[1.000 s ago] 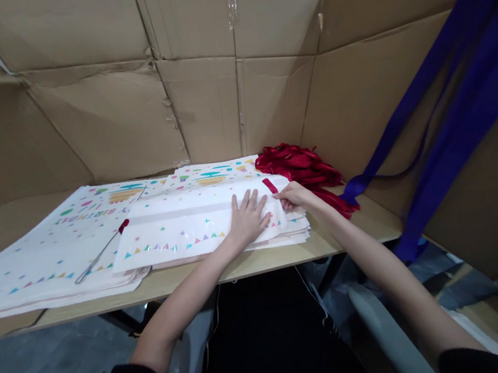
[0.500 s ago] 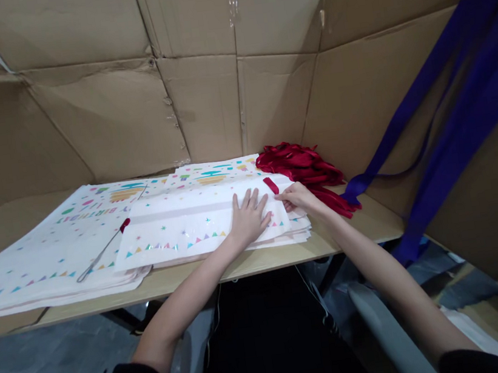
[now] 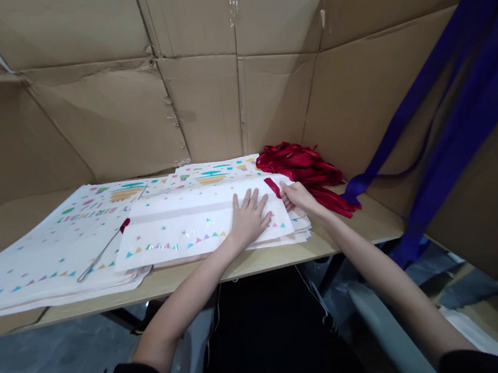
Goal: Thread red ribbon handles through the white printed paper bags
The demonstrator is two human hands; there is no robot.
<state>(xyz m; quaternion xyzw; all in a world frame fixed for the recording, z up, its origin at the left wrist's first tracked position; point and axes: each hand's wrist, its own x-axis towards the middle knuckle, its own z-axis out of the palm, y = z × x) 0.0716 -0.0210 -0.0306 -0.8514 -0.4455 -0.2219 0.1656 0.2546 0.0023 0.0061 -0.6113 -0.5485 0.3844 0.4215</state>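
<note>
My left hand [image 3: 248,216] lies flat with fingers spread on a white plastic sheet [image 3: 175,220] printed with coloured stars and a row of bunting triangles. The sheet rests on a stack of similar printed ones. At the sheet's right end, a short red ribbon [image 3: 272,187] shows on its surface. My right hand [image 3: 297,197] is closed at that ribbon's lower end, thumb against curled fingers. Part of the grip is hidden. Left of the sheet lies a slim metal rod [image 3: 102,255] with a bit of red ribbon [image 3: 125,225] at its upper end.
A heap of red ribbons [image 3: 299,164] sits behind my right hand. Blue straps [image 3: 415,128] hang down at the right. Another printed stack [image 3: 33,257] covers the table's left. Cardboard walls [image 3: 202,107] rise behind and beside the table [image 3: 259,263], whose front edge is close to me.
My right hand has shifted slightly to the right and up, and its fingers have curled in more. The lower end of the short red ribbon reaches a little farther right. My left hand stays put.
</note>
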